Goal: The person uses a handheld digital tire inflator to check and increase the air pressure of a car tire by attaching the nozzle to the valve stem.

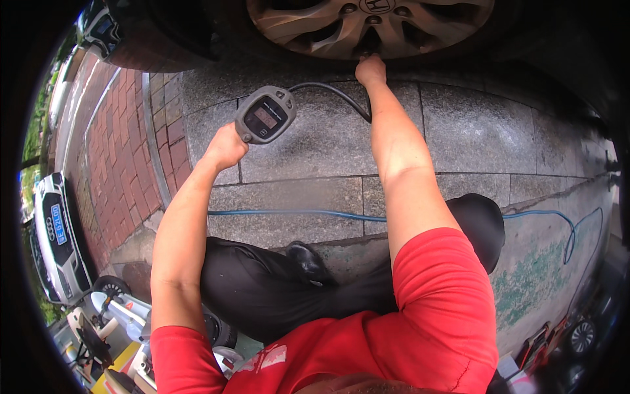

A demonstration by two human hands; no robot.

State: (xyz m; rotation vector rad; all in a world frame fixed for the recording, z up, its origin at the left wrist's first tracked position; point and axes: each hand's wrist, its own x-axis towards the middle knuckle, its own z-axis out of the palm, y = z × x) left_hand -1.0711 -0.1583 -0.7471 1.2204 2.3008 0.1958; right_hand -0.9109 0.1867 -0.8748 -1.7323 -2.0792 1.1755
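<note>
A digital tyre inflator gauge (266, 115) with a lit display is gripped in my left hand (226, 147), out over the paving. From its head a black rubber hose (334, 89) curves right and passes behind my right forearm. My right hand (371, 70) is up against the lower rim of a Honda alloy wheel (339, 29), at the gap between two spokes. The fingertips there are in shadow. Whatever they pinch, and the hose's far end, cannot be made out.
A blue air line (295, 212) runs across the stone slabs (472, 133) between my knees and the wheel. Scooters (123, 315) and a parked white Audi (61, 241) stand to the left. At lower right is another car's wheel (583, 336).
</note>
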